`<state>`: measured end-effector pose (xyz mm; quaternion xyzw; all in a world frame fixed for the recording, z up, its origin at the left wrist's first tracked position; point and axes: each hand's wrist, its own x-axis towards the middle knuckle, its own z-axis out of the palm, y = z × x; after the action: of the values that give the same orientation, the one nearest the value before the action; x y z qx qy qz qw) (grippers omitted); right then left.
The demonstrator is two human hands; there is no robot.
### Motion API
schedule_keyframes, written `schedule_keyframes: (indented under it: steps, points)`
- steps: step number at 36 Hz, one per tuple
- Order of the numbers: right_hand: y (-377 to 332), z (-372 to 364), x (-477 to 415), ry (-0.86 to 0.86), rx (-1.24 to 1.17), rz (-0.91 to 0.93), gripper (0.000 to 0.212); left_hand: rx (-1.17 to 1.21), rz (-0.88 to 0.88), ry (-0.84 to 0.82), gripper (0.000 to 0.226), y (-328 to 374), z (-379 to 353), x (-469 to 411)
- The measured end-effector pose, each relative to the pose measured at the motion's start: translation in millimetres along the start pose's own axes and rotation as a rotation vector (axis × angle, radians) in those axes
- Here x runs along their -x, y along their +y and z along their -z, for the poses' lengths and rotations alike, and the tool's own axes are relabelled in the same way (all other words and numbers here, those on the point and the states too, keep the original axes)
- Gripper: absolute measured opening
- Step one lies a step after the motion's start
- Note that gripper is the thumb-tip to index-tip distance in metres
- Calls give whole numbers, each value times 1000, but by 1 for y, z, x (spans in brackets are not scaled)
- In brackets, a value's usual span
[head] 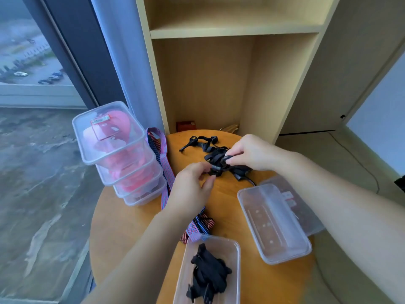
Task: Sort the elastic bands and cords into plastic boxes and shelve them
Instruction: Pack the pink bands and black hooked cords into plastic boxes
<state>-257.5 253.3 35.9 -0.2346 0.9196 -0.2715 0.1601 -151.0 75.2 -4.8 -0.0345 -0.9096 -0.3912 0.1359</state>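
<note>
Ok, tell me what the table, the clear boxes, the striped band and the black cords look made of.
Table: wood or wood veneer, smooth orange-brown with faint sheen.
Clear boxes: thin translucent plastic; contents show through.
Striped band: probably woven elastic fabric, matte, fine red and blue stripes, lying limp.
Black cords: matte, likely elastic with plastic fittings; blurred.

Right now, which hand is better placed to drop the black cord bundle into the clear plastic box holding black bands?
Probably left. The left hand pinches the black cord bundle and sits nearer the clear plastic box of black bands; the right hand grips it from the far side.
</note>
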Motion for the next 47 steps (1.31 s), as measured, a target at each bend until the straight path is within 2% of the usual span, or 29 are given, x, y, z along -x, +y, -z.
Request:
schedule_keyframes:
  steps: [3,7,10,13,19,24,26,29,31,34,37,40,45,47]
  points:
    - [-17,13,11,46,-80,104,12,36,-12,50,17,21,13,-13]
    - [-35,26,23,96,-143,188,31,52,-50,72,10,40,29,-20]
    - [-44,31,28,115,-202,212,18,23,-63,73,11,49,38,-22]
    - [-50,33,29,142,-208,248,13,-14,-87,84,11,57,46,-23]
    - [-35,24,15,118,-215,148,20,-1,-50,173,12,66,62,-35]
    - [-27,10,1,103,-214,15,49,37,-62,217,8,73,79,-48]
    - [-26,6,-3,90,-244,13,46,107,-55,247,8,77,88,-56]
    - [-30,-2,-9,32,-313,58,20,218,-53,283,10,85,102,-68]
    - [-36,-7,-12,24,-352,86,23,259,-69,305,12,91,110,-76]
    - [-43,-8,-16,87,-451,110,16,346,-20,317,13,95,121,-86]
    - [-49,4,-14,144,-542,114,15,724,84,292,13,98,131,-92]
    - [-57,17,-9,97,-690,139,18,1045,56,270,10,102,143,-100]
    - [-81,33,0,160,-811,239,10,1231,-2,322,18,118,166,-109]
    - [-86,38,3,131,-830,267,16,1249,-10,370,18,129,178,-112]
